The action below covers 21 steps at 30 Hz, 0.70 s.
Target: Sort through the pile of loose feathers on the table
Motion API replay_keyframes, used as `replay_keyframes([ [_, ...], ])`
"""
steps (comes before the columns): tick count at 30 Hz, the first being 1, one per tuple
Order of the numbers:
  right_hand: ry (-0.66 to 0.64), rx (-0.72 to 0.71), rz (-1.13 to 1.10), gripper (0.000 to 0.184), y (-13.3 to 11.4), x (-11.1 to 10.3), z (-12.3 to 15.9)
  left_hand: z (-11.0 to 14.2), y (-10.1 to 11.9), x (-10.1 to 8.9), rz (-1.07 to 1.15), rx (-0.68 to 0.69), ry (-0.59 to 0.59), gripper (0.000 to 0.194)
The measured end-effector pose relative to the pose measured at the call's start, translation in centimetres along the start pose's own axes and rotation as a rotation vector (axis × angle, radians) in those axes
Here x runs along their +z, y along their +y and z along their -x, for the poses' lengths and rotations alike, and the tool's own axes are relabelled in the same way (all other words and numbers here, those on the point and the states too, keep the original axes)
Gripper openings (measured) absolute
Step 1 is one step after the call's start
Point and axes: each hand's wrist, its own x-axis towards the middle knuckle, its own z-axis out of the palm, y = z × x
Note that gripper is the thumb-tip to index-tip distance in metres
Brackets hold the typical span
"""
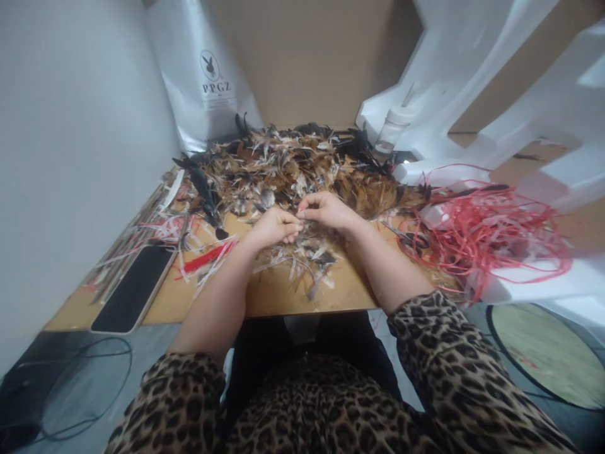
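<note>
A big heap of brown, black and white feathers [302,165] covers the back of a wooden table [283,296]. My left hand [276,227] and my right hand [328,211] meet at the heap's near edge, fingertips pinched together over a small bunch of pale feathers [309,249]. What the fingers grip is too small to name for certain; it looks like feathers. Both sleeves are leopard print.
A dark phone [132,290] lies at the table's left edge beside a red feather [205,258] and loose strips. A tangle of red cord [486,230] lies right, on white plastic. A white bag [208,75] and a small jar [390,132] stand behind.
</note>
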Motion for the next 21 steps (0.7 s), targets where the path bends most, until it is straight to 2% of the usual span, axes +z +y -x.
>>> replay_keyframes([
  [4, -0.017, 0.169, -0.628, 0.021, 0.8, 0.4, 0.0, 0.4, 1.0, 0.2, 0.282, -0.02, -0.018, 0.018],
  [8, 0.061, 0.14, -0.905, 0.021, 0.0, 1.9, -0.2, 0.3, 1.1, 0.3, 0.694, -0.017, 0.014, 0.016],
  [13, 0.175, 0.115, -0.883, 0.02, -0.9, 2.7, -0.5, 0.2, 1.4, 0.6, 1.006, -0.112, -0.008, 0.008],
  [18, 0.236, 0.088, -0.731, 0.022, -0.8, 2.8, -0.6, 0.2, 1.1, 0.5, 1.09, -0.133, -0.133, 0.006],
  [21, 0.268, 0.048, -0.638, 0.022, -1.1, 2.5, -0.5, 0.2, 0.6, 0.4, 1.074, -0.121, -0.16, 0.009],
])
